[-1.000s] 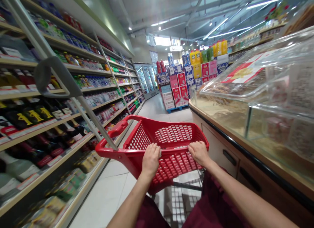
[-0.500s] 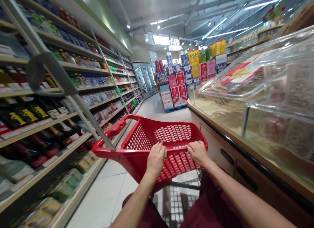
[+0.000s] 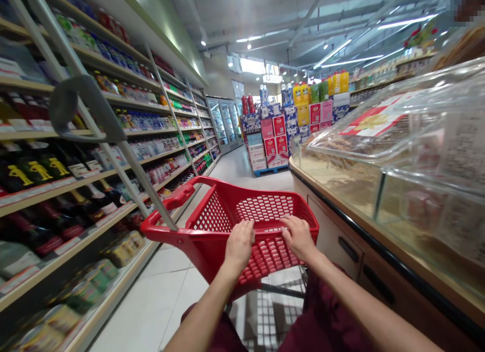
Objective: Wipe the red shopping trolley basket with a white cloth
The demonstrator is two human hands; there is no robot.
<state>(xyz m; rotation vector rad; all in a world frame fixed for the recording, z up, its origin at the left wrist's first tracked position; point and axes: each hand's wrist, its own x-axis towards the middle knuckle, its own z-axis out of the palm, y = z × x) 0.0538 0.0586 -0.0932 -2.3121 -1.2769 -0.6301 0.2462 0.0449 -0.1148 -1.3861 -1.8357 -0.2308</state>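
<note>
Red basket cart [image 3: 206, 248] in aisle, directly in front of person, btwn drinks shelving [image 3: 91, 234] & worktop [image 3: 364, 232]. L hand [image 3: 238, 243]: fingers curled closed over near rim [image 3: 267, 236]. R hand [image 3: 301, 241]: fingers part-open above same rim, thumb apart; contact can't tell. Metal handle [image 3: 147, 185] w/ grey grip [image 3: 91, 98] rises from cart's L. Clear plastic boxes [image 3: 435, 119] on worktop. Stacked cartons [image 3: 275, 137] on blue pallet [image 3: 271, 170] ahead.

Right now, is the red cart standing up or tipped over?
Standing up. The cart has its wide opening facing upward, and its grey handle rises high above it.
</note>
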